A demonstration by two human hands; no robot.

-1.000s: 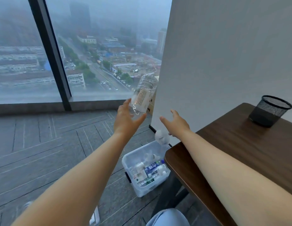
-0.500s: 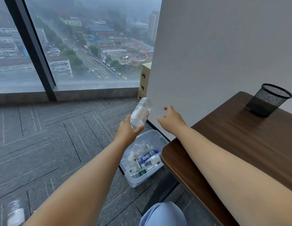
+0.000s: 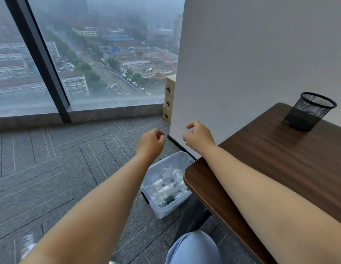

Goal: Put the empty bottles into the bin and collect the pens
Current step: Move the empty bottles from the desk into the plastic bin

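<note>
A clear plastic bin (image 3: 162, 210) stands on the carpet beside the desk corner, with several empty clear bottles (image 3: 166, 187) lying inside it. My left hand (image 3: 149, 142) hovers above the bin's far rim, fingers loosely curled, holding nothing. My right hand (image 3: 199, 136) hangs level with it just to the right, in front of the white wall, fingers also curled and empty. No pens are in view.
The dark wooden desk (image 3: 280, 164) fills the right side, with a black mesh cup (image 3: 309, 111) near its far edge. Stacked cardboard boxes (image 3: 169, 98) stand behind the wall's edge by the window. Grey carpet (image 3: 51, 168) spreads to the left.
My left hand held a clear bottle above the bin; now the hand is empty and the bottle is no longer in it. Both hands have drawn slightly closer together.
</note>
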